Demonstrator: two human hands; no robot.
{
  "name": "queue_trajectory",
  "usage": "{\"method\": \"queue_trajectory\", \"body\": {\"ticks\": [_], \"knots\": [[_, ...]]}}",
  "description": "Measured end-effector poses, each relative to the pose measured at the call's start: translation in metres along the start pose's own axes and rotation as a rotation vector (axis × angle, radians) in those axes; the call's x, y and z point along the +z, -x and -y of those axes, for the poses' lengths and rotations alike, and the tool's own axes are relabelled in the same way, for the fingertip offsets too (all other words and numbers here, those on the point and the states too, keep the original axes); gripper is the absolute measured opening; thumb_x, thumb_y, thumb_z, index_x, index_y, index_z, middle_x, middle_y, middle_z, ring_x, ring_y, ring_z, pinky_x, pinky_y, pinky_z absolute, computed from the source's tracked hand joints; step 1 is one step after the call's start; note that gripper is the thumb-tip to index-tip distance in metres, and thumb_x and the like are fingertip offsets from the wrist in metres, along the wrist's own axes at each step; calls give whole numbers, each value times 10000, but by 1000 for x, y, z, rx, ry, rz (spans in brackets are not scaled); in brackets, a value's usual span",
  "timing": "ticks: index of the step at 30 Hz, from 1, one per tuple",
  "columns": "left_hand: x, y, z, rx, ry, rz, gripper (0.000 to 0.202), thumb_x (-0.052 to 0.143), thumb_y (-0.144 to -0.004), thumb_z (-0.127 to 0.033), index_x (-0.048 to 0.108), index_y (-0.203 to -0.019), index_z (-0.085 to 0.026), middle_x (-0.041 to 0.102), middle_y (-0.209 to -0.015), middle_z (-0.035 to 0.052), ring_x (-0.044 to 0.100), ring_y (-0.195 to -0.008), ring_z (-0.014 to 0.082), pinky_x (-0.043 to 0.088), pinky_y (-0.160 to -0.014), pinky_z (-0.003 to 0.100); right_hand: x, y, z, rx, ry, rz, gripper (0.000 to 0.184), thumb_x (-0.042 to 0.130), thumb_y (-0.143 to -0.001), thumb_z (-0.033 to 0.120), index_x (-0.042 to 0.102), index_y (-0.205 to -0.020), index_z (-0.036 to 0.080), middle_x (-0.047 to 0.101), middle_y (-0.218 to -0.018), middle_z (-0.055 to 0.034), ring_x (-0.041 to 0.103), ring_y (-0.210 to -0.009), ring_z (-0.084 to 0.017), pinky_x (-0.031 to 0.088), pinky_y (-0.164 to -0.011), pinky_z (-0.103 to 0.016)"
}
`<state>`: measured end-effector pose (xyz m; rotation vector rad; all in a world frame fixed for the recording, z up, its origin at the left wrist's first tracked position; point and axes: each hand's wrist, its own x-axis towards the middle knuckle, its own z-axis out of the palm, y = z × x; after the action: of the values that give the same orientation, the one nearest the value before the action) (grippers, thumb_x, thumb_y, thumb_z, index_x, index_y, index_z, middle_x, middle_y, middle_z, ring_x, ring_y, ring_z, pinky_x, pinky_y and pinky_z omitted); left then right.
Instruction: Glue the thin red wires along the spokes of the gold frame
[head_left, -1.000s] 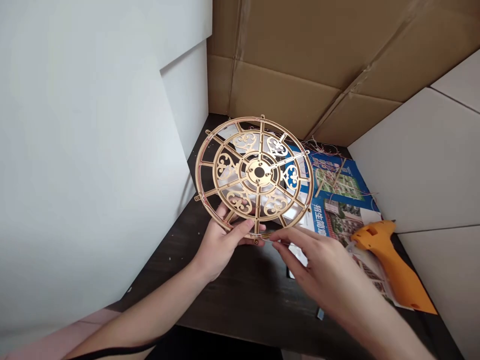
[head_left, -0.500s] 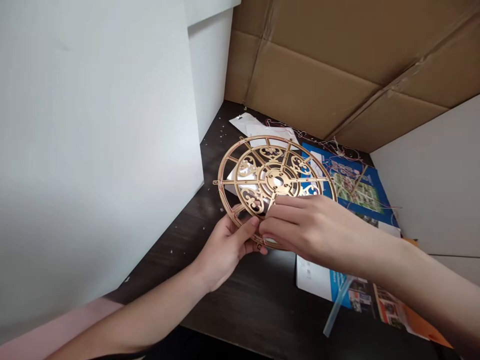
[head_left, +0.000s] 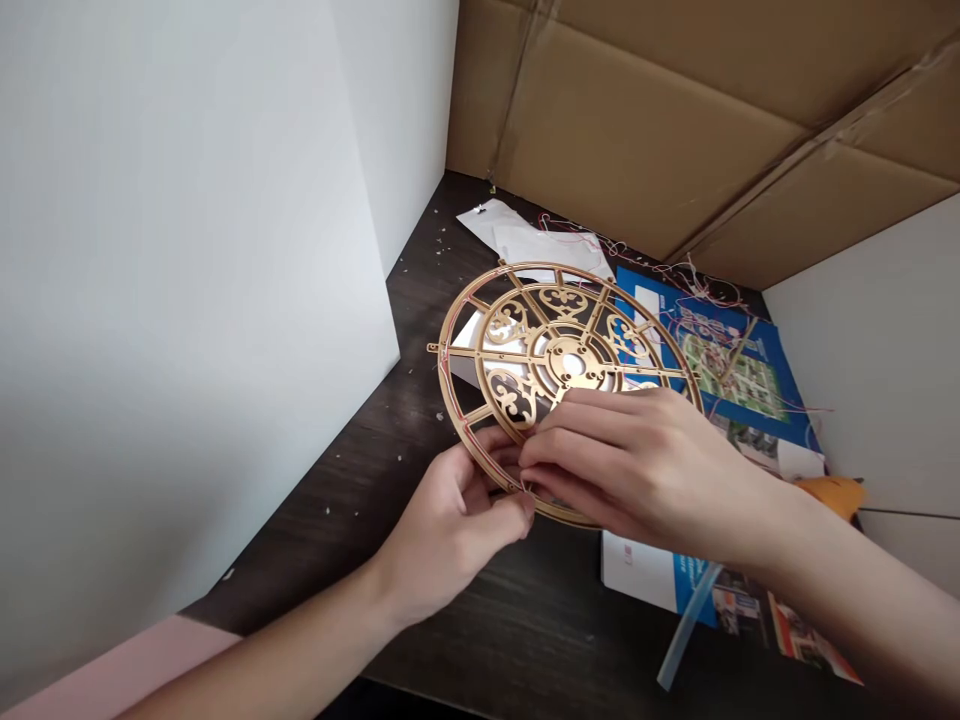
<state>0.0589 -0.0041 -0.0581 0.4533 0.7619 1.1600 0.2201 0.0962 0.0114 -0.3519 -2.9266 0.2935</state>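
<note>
A round golden wheel with cut-out scrollwork, spokes and thin red wire along its rim lies tilted over the dark table. My left hand grips its near rim from below, thumb and fingers closed on the edge. My right hand lies over the near right part of the wheel, fingers pressed together at the rim beside the left thumb. What its fingertips pinch is too small to make out.
A blue printed brochure lies under and right of the wheel, with loose red wires and white plastic bags behind. An orange glue gun peeks out at right; a clear glue stick lies near. Cardboard and white boards wall the table.
The wheel has tipped from nearly upright to lying flatter. My right hand moved from the bottom rim up over the wheel's near part. The view shifted; the glue gun is mostly hidden.
</note>
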Motion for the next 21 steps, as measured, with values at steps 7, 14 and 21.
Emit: {"method": "queue_trajectory", "body": {"ticks": [7,14,21], "knots": [[1,-1,-2,-25,-66,-71,251,707,-749,-76,697,-991,-143,668,-799,8,605,-658,98,509,-663,227,5,2,1,7,-2,-23,242,511,-1056,209,687,-900,149,616,-794,-28,534,-705,-140,424,-599,-292],[4,-1,-5,-28,-83,-55,295,703,-739,-51,677,-1022,-130,702,-785,10,641,-674,103,554,-686,211,5,2,2,12,-22,-31,254,513,-1052,197,708,-896,153,610,-767,-23,532,-675,-137,391,-578,-299],[6,-1,-6,-42,-96,-65,215,685,-752,-66,624,-948,-131,679,-693,-8,626,-653,89,544,-659,177,7,2,5,9,-34,-37,251,538,-1036,177,720,-870,128,607,-762,-31,513,-664,-146,374,-570,-309]]}}
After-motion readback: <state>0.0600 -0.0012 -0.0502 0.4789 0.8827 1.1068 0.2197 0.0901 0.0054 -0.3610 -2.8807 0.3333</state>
